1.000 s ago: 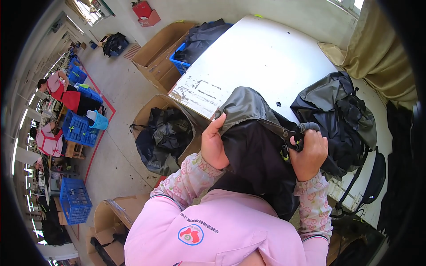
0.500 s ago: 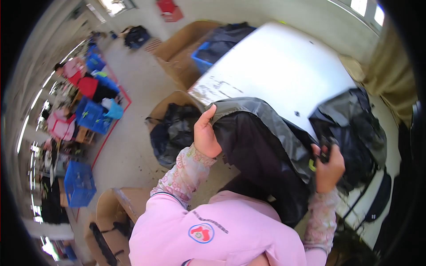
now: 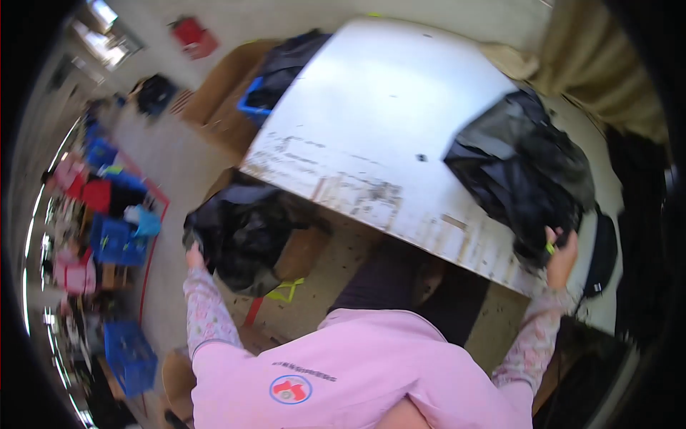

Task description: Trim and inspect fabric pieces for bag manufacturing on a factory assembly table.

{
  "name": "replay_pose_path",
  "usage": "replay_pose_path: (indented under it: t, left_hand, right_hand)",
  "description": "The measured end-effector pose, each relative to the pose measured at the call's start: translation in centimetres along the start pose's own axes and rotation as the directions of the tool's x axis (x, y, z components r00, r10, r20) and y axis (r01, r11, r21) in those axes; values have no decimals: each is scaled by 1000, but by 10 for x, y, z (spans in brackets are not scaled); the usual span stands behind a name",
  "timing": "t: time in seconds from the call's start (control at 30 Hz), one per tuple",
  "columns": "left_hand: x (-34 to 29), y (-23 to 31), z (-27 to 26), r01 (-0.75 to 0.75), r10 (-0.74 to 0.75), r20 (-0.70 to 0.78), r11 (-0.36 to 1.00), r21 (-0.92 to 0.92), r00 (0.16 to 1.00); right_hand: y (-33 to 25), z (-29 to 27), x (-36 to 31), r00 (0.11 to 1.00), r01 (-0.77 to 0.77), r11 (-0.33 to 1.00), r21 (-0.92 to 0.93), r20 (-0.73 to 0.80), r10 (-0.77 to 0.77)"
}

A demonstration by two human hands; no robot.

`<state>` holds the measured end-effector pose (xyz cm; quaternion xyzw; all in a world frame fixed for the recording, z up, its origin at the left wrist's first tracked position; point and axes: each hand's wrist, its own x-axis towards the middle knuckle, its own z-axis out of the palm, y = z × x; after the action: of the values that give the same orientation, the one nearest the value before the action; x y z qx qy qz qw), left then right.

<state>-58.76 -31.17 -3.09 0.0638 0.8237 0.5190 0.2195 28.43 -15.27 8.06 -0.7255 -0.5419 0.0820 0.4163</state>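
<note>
My left hand (image 3: 195, 257) is at the left edge of a heap of black, shiny fabric (image 3: 243, 232) that lies over an open cardboard box beside the table. Its thumb shows, but the fabric hides most of its fingers, so its grip is unclear. At the table's right side, my right hand (image 3: 562, 259) is closed on the lower end of a crumpled black and grey fabric piece (image 3: 529, 168). A small yellow-green item (image 3: 549, 249) shows at its fingers; its kind is too small to tell.
The white table (image 3: 371, 93) has a worn, stained front edge. Behind it stand a cardboard box (image 3: 221, 93) and a blue crate (image 3: 254, 100) with dark fabric. A yellow-green strip (image 3: 287, 289) lies below the heap. Blue crates (image 3: 131, 357) and people are at the left.
The black and grey fabric held between my hands has left the middle and now seems part of the left heap. My left hand moved left and down; my right hand is at the table's fabric.
</note>
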Motion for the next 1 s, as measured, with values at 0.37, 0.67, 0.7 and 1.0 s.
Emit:
replay_pose_path:
  t: [0.37, 0.67, 0.7, 1.0]
  left_hand:
    - [-294, 125, 317, -609, 321, 943, 766, -206, 85]
    - [-502, 144, 569, -974, 330, 932, 111, -198, -152]
    - [-494, 148, 581, -973, 342, 925, 96, -209, -165]
    - [-398, 243, 567, -696, 628, 765, 614, -372, 144]
  right_hand:
    - [24, -29, -8, 990, -131, 986, -100, 42, 136]
    - [29, -17, -12, 983, -164, 978, 129, -66, 173]
    - [33, -23, -6, 982, -129, 982, 141, -119, 146]
    - [170, -45, 127, 818, -411, 912, 8, -439, 372]
